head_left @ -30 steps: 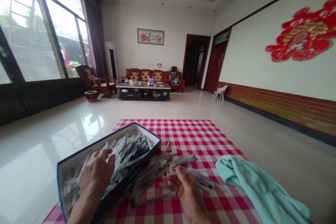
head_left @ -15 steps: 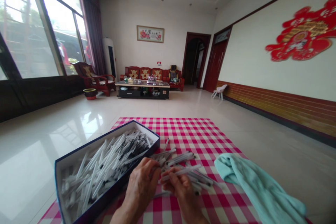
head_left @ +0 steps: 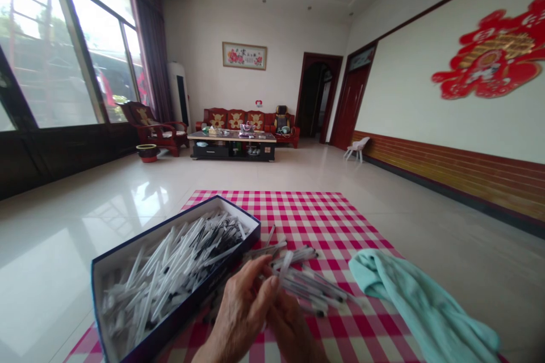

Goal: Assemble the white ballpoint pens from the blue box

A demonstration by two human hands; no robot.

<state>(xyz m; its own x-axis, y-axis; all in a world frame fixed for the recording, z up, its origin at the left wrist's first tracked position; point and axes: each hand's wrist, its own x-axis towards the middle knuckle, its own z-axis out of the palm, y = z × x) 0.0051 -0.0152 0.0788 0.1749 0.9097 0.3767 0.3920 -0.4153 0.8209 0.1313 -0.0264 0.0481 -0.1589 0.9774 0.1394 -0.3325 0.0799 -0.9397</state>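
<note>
My left hand [head_left: 243, 302] and my right hand [head_left: 290, 320] are pressed together over the front of the cloth, fingers closed. A translucent white pen [head_left: 286, 265] sticks up at a slant from my right hand's grip. The left fingers overlap the right ones, and whatever they pinch is hidden. Just beyond both hands lies a loose pile of clear pens [head_left: 313, 289], some with black ends. To the left, a dark blue box [head_left: 96, 295] with a white inside is heaped with similar pens and thin black pieces [head_left: 200, 244].
A pink-and-white checked cloth [head_left: 306, 210] covers the surface under everything. At the right lies a crumpled mint-green cloth [head_left: 421, 300]. Farther off, a low black table [head_left: 232, 147] stands before a red wooden sofa [head_left: 236, 118] on a tiled floor.
My hands have come together and slightly lower. The pen in my right hand has swung from nearly level to nearly upright. Box and pile look the same.
</note>
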